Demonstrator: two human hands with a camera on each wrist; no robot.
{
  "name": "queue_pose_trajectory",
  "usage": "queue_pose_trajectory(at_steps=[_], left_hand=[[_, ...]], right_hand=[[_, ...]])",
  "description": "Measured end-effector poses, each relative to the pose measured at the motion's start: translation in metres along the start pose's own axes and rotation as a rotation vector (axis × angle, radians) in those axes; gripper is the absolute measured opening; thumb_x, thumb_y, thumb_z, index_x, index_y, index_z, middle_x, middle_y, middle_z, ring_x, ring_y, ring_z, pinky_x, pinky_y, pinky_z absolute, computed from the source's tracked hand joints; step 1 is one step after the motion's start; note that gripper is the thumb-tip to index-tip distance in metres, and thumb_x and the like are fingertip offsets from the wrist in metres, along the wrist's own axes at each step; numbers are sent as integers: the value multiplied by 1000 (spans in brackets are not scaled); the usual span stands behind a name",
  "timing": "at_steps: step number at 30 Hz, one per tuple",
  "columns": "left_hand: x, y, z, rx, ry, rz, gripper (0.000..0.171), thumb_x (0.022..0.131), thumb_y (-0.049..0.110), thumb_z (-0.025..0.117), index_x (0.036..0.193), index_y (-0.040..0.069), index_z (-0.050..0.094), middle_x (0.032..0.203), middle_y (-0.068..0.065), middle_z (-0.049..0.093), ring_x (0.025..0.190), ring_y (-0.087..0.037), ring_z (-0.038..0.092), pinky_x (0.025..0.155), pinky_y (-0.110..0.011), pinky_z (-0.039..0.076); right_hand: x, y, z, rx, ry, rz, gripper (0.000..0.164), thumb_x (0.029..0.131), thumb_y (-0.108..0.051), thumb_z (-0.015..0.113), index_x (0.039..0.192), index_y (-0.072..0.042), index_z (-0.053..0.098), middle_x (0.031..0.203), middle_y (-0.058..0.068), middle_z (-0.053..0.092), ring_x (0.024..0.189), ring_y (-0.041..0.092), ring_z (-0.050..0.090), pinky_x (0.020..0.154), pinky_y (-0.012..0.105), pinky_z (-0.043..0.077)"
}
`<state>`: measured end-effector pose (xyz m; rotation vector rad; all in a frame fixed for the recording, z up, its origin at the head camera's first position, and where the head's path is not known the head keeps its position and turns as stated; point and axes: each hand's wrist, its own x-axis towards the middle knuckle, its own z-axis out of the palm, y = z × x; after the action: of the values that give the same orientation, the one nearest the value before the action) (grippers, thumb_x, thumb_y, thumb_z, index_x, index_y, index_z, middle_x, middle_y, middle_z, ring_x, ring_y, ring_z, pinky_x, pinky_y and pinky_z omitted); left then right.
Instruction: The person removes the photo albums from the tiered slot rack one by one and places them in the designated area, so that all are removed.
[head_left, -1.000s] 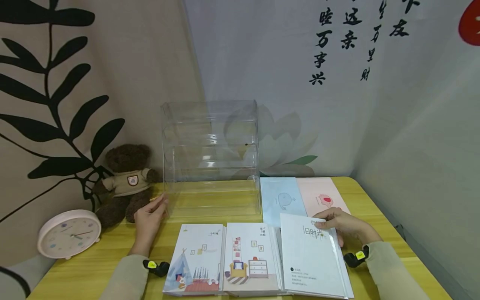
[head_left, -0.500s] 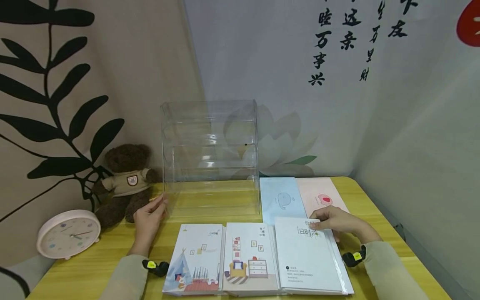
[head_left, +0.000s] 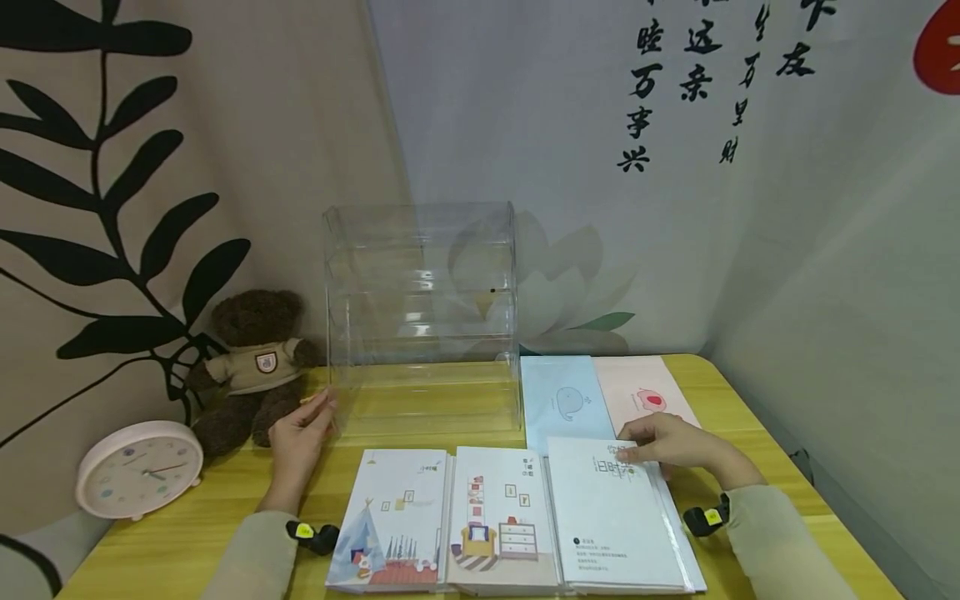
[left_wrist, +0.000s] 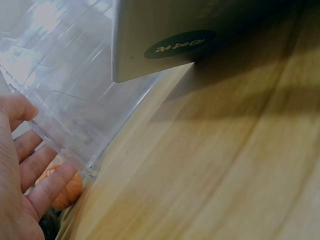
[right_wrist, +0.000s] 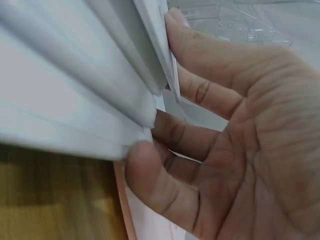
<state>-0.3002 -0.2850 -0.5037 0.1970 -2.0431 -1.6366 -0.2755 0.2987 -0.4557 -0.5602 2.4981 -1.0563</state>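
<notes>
In the head view my left hand (head_left: 302, 429) reaches to the front left edge of a clear plastic tiered rack (head_left: 423, 400). Its thumb and fingers pinch that edge; the left wrist view shows the thumb tip on the clear rim (left_wrist: 65, 152). My right hand (head_left: 678, 450) grips the upper right corner of a white hardcover book (head_left: 611, 517), which lies on the right-hand pile. Up close in the right wrist view, fingers and thumb hold stacked book edges (right_wrist: 115, 75). Left of it lie a book with an armchair picture (head_left: 504, 508) and one with a tent picture (head_left: 393, 517).
A blue booklet (head_left: 558, 392) and a pink booklet (head_left: 630, 375) lie at the back right of the wooden table (head_left: 750, 442). A brown teddy bear (head_left: 258, 367) sits left of the rack, with a round white clock (head_left: 140, 468) in front of it.
My right hand has drawn the white book slightly left and toward me, so it lies more evenly on its pile. My left hand stays at the rack's edge.
</notes>
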Motion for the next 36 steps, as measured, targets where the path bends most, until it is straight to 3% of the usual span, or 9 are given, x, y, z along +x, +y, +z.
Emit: queue_pose_trajectory(at_steps=[7, 14, 22, 30, 36], left_hand=[[-1, 1, 0, 10, 2, -2, 36, 92, 28, 76, 126, 16, 73, 127, -12, 68, 84, 0, 70, 66, -24, 59], [-1, 1, 1, 15, 6, 20, 35, 92, 26, 76, 125, 15, 73, 121, -8, 71, 83, 0, 71, 65, -25, 59], [0, 2, 1, 33, 16, 38, 34, 93, 25, 76, 125, 14, 74, 120, -9, 71, 81, 5, 69, 64, -23, 58], [-1, 2, 0, 53, 27, 46, 32, 93, 20, 76, 125, 13, 74, 120, -14, 70, 77, 4, 69, 61, -20, 57], [-1, 2, 0, 47, 20, 41, 33, 93, 21, 76, 125, 13, 73, 121, -12, 70, 80, 2, 70, 61, -21, 57]], right_hand=[[2, -5, 2, -37, 31, -15, 19, 91, -35, 76, 102, -19, 75, 93, -4, 72, 91, 21, 61, 66, 34, 50], [0, -7, -1, -75, 53, -48, 17, 90, -35, 77, 97, -19, 76, 86, -1, 68, 81, 20, 58, 54, 28, 47], [3, -7, -1, -145, 102, -104, 17, 88, -36, 78, 94, -20, 76, 90, -7, 67, 88, 20, 55, 74, 33, 45], [5, -1, 3, -135, 108, -94, 15, 90, -37, 76, 95, -24, 75, 93, -4, 63, 91, 22, 53, 74, 36, 42], [4, -1, 5, -95, 97, -154, 11, 98, -25, 67, 106, -20, 73, 102, -4, 66, 95, 21, 53, 75, 31, 43]])
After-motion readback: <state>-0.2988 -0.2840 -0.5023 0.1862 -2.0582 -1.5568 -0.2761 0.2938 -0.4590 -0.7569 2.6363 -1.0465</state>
